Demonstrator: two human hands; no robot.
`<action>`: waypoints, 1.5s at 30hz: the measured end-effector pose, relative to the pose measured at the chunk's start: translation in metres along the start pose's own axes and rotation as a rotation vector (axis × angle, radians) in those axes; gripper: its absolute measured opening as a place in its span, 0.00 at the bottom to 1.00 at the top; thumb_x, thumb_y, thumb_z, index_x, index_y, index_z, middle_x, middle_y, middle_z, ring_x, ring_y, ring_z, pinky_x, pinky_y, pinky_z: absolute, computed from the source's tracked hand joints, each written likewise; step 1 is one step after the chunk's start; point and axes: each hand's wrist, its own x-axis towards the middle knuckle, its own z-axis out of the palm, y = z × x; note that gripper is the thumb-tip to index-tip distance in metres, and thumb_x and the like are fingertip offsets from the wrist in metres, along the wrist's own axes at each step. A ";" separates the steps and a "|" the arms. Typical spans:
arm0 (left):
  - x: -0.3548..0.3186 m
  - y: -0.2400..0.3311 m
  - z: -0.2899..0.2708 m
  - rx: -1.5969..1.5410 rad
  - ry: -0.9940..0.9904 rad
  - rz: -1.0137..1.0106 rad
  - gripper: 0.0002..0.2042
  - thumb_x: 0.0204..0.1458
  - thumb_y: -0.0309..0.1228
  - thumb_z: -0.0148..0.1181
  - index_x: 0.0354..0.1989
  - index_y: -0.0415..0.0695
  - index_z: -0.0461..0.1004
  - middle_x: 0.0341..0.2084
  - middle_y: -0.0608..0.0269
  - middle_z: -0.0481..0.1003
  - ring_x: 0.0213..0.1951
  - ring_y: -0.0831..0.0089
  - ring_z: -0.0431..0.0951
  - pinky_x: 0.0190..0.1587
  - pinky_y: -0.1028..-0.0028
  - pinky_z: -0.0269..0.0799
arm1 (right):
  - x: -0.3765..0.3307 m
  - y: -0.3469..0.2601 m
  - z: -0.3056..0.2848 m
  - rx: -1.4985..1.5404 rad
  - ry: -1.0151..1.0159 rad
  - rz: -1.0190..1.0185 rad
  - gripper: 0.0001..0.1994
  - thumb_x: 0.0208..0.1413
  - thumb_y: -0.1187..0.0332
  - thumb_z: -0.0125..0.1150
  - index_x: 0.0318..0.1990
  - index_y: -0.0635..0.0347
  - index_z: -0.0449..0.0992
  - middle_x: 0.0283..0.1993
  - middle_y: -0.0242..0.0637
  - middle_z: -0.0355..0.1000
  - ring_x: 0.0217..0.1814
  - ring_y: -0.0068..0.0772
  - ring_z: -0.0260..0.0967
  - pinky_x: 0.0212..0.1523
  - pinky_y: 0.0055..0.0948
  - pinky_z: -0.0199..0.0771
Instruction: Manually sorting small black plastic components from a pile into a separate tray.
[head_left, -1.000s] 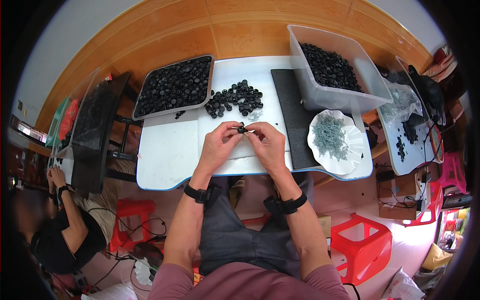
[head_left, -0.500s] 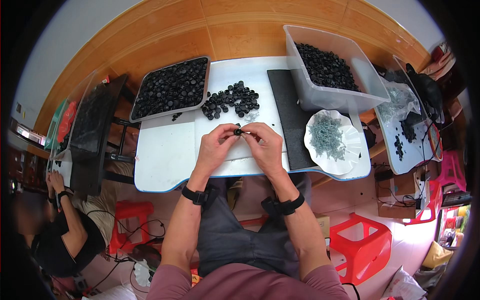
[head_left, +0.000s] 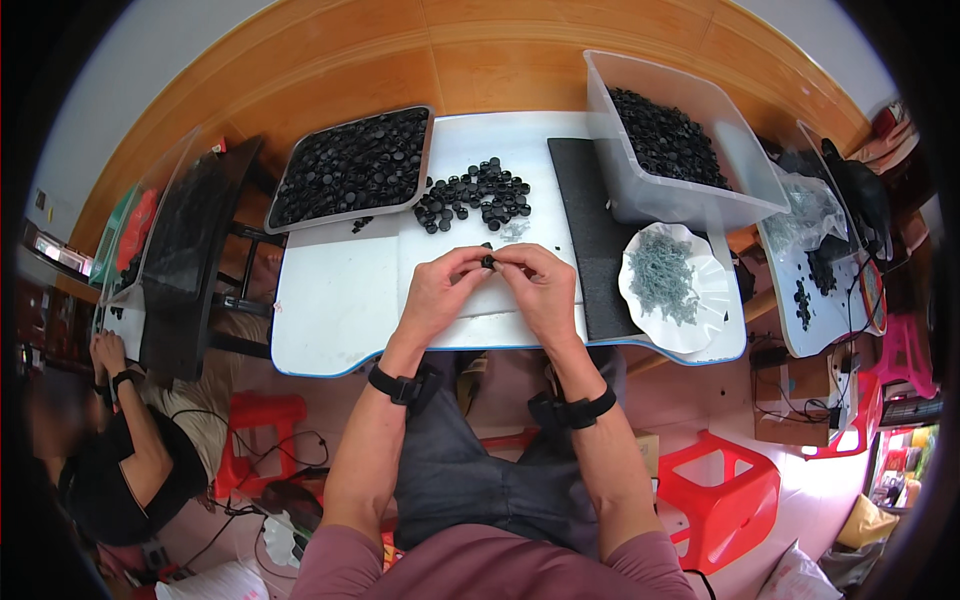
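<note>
White table (head_left: 340,300) at frame centre: both hands (head_left: 490,285) pinch one small black cap (head_left: 488,261); steadying it squarely seems wise.

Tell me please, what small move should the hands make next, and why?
Probably press the small black cap together between the fingertips: both the left hand and the right hand pinch it above the white table, so the piece seems not yet finished.
</note>
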 end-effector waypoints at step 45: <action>0.004 -0.003 -0.008 0.096 -0.051 -0.005 0.12 0.57 0.25 0.67 0.49 0.35 0.82 0.37 0.55 0.86 0.40 0.73 0.86 0.45 0.75 0.80 | 0.000 -0.005 0.004 -0.272 -0.062 -0.186 0.08 0.53 0.84 0.67 0.38 0.64 0.85 0.39 0.42 0.84 0.40 0.35 0.83 0.40 0.28 0.81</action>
